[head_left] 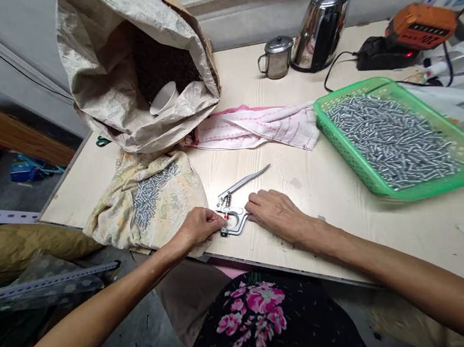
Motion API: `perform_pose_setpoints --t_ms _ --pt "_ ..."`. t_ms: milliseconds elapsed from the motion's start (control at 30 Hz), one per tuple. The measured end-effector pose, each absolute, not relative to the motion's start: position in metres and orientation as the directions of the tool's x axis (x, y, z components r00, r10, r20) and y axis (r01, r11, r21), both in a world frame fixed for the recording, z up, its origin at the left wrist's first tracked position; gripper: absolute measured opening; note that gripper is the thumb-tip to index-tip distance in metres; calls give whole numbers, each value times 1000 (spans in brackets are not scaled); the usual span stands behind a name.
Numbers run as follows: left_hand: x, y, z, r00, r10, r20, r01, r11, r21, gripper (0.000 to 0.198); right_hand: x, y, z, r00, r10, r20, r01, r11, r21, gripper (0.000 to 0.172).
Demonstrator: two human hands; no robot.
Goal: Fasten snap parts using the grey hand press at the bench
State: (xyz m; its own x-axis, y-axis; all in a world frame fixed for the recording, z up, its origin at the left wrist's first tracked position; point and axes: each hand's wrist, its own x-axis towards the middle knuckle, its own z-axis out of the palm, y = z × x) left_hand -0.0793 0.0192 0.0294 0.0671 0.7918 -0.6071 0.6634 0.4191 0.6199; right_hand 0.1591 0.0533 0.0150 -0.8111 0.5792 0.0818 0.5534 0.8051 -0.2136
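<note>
A pair of metal snap-fastener pliers (242,223) lies on the table in front of me, its lever raised and a spring beneath it. My right hand (274,212) is closed over the handle side of the pliers, palm down, hiding most of that part. At the jaw opening, my left hand (200,226) has thumb and fingers pinched together; whatever they hold is too small to make out. Left of that hand, a pile of small silvery metal pieces (150,195) rests on a patterned yellowish cloth (186,189).
A large woven sack (95,54) with dark contents and a white bowl (165,99) stands back left. At the right is a green basket (351,161) full of silvery metal pieces. Behind are a towel (262,128), a lidded mug (277,59) and a kettle (320,27).
</note>
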Motion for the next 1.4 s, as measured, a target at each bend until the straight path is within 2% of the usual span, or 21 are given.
perform_pose_setpoints --t_ms 33,133,167,233,333,500,700,867,1033,1100,1133,1233,1300,1400 --pt "-79 20 29 71 789 -611 663 420 620 33 161 57 17 -803 589 93 560 798 -223 18" --pt "-80 21 29 84 779 -621 661 423 620 33 168 69 20 -784 605 139 574 791 -212 69" --pt "-80 22 29 87 777 -623 662 423 619 33 170 74 20 -784 605 140 576 792 -201 82" --pt "-80 22 29 88 775 -626 665 422 616 33 172 82 19 -795 597 108 571 796 -200 91" --pt "-79 23 29 77 772 -631 671 428 605 32 171 89 18 -807 588 49 563 792 -237 89" --pt "-77 22 32 52 763 -644 685 442 579 28 170 88 18 -788 614 43 581 765 -276 89" --pt "-76 23 36 38 755 -655 691 453 563 27 174 86 25 -711 702 -41 686 679 -261 88" --pt "-77 23 31 52 763 -644 682 444 582 30 171 82 34 -657 747 -101 747 625 -229 68" --pt "-78 18 33 40 768 -639 708 430 561 34 170 77 38 -648 758 -80 754 623 -208 49" --pt "-76 12 39 29 820 -571 779 340 527 34 170 74 39 -652 754 -80 751 628 -203 41" --pt "-73 9 42 35 873 -486 821 252 513 32 170 72 40 -654 753 -80 750 629 -206 39" --pt "-63 3 47 185 976 -118 890 -115 442 26 169 69 42 -658 750 -73 743 630 -224 35" --pt "-52 6 45 355 934 21 862 -337 378 45 169 69 42 -659 750 -60 739 630 -239 35" --pt "-38 23 36 535 845 23 794 -511 330 72 170 70 42 -660 747 -72 734 623 -271 40"
